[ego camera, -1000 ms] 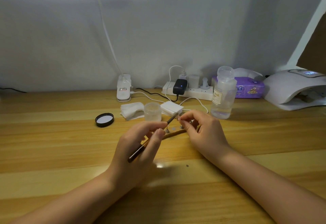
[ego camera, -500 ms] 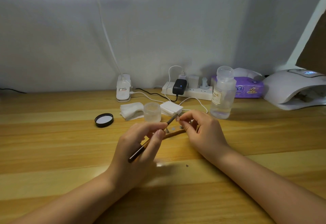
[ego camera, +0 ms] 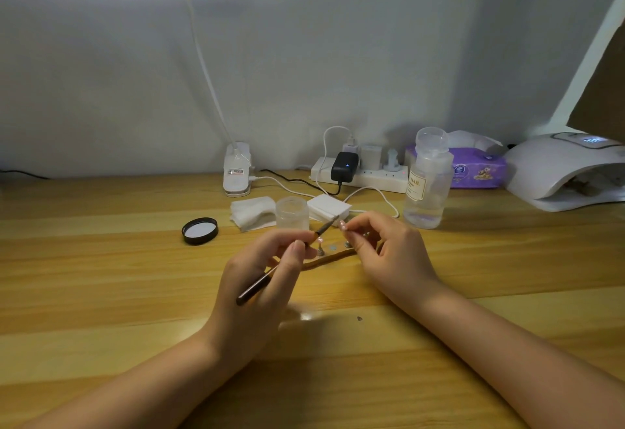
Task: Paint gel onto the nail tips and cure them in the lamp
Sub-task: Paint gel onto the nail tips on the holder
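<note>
My left hand [ego camera: 260, 279] pinches a thin dark gel brush [ego camera: 291, 259], whose bristle end points up and right towards a small pinkish nail tip [ego camera: 343, 225]. My right hand [ego camera: 385, 252] pinches that nail tip by its holder. Below both hands a brown wooden stand [ego camera: 333, 257] lies on the table with small metal pegs, one carrying another tip [ego camera: 319, 246]. The white curing lamp [ego camera: 558, 171] sits at the far right, its display lit. An open frosted jar [ego camera: 292, 214] stands just behind the brush.
A black jar lid [ego camera: 200, 230] lies to the left, with white cotton pads [ego camera: 252, 212] beside the jar. A clear bottle [ego camera: 427, 180], a power strip [ego camera: 358, 173] with cables, a purple wipes pack [ego camera: 477, 168] and a desk lamp clamp [ego camera: 236, 173] line the back.
Almost nothing differs; both hands hold the same pose with the brush tip at the nail tip.
</note>
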Motion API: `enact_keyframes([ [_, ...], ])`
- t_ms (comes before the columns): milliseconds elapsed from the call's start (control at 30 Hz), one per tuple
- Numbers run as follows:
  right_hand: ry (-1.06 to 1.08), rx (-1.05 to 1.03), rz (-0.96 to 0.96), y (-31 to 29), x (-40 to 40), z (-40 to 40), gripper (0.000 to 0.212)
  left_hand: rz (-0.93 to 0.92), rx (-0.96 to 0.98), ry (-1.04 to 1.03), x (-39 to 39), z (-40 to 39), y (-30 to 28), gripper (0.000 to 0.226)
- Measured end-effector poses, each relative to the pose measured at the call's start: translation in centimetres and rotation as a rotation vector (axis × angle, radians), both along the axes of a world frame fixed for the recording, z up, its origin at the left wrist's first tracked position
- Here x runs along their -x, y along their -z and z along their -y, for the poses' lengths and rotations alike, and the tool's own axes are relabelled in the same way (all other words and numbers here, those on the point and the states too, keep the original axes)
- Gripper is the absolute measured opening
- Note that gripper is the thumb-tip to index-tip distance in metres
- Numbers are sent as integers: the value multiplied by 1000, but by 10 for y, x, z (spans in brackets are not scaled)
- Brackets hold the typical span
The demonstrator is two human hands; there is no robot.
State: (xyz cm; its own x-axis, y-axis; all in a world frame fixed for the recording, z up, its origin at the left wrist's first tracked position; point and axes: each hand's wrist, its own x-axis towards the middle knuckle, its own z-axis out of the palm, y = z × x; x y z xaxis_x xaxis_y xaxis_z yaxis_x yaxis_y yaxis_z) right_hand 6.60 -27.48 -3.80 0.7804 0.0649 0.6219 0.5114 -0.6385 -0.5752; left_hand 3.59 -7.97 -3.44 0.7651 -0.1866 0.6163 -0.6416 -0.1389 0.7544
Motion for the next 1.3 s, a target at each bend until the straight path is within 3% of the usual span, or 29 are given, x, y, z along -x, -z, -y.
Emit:
enact_keyframes([
  [300,-8,-34,-43,1,-1,1,13,-84,123,102,2,0,1,31],
  [500,-58,-70,-40,-1,1,-1,11,-51,148,61,-1,0,-1,28],
  [900,-84,-108,-36,-4,4,-2,9,84,20,-39,-5,-4,-6,18],
  [1200,-69,-94,-29,-3,4,-3,15,14,94,-110,-16,-13,-18,7],
  [1300,-64,-116,-36,-3,4,-3,17,56,-7,-146,-17,-17,-15,14],
])
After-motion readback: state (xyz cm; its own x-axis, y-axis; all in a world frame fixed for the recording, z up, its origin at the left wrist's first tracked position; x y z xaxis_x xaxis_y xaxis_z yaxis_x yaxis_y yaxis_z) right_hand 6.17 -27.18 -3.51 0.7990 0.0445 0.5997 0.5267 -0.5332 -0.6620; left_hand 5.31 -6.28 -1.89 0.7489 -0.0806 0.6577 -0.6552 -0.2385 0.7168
